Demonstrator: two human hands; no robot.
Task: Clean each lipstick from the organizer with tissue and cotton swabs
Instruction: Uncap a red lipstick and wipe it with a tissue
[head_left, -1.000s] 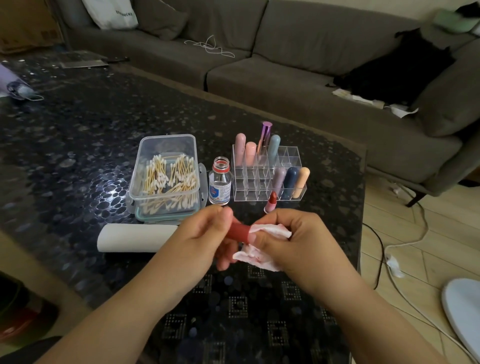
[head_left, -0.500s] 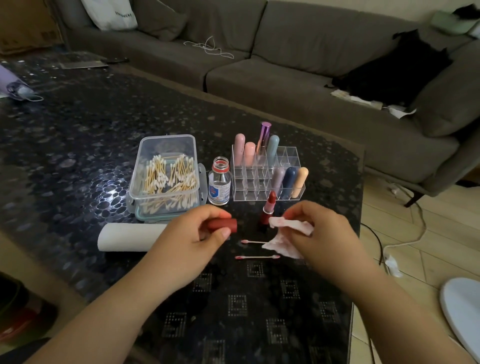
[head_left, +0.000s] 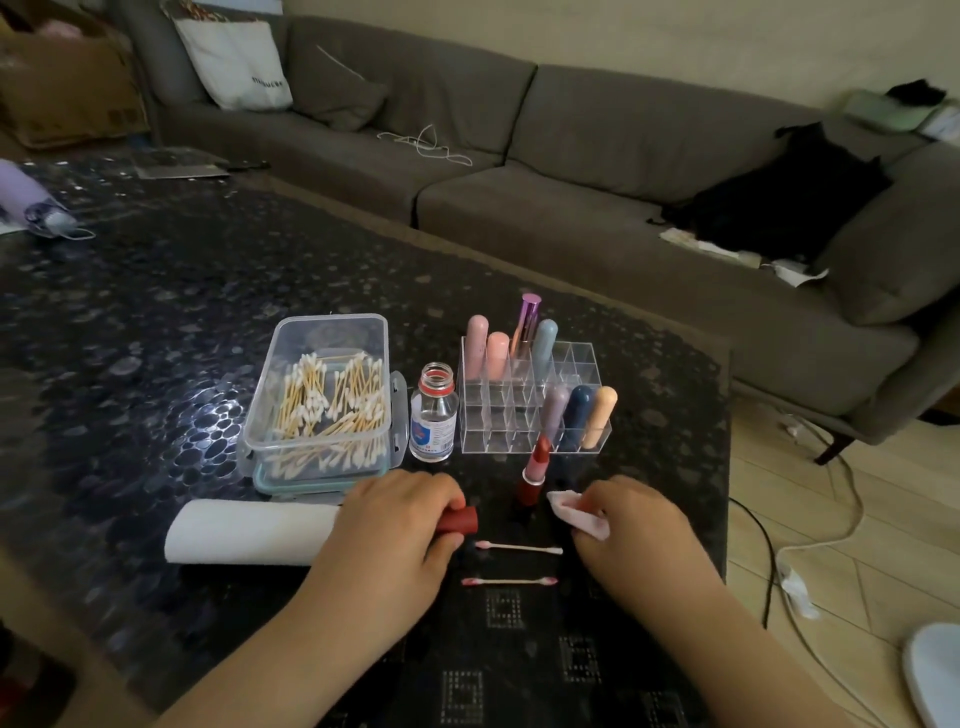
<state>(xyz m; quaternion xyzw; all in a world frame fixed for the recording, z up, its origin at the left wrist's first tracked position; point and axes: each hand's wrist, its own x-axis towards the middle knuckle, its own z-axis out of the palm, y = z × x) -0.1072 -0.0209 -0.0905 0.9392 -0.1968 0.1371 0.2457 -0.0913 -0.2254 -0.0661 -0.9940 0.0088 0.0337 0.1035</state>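
An uncapped red lipstick (head_left: 534, 475) stands upright on the dark table just in front of the clear organizer (head_left: 535, 410), which holds several capped lipsticks. My left hand (head_left: 389, 540) grips the red lipstick cap (head_left: 460, 519) low over the table. My right hand (head_left: 631, 535) pinches a stained white tissue (head_left: 574, 512) to the right of the lipstick. Two used cotton swabs (head_left: 511, 564) lie between my hands.
A clear box of cotton swabs (head_left: 324, 405) and a small open glass bottle (head_left: 434, 415) stand left of the organizer. A white roll (head_left: 249, 532) lies by my left hand. The table's right edge is near, with cables on the floor beyond. A grey sofa is behind.
My hands came apart: the left kept the red cap and lowered toward the table, the right moved right and down with the tissue. The lipstick and two swabs are now uncovered.
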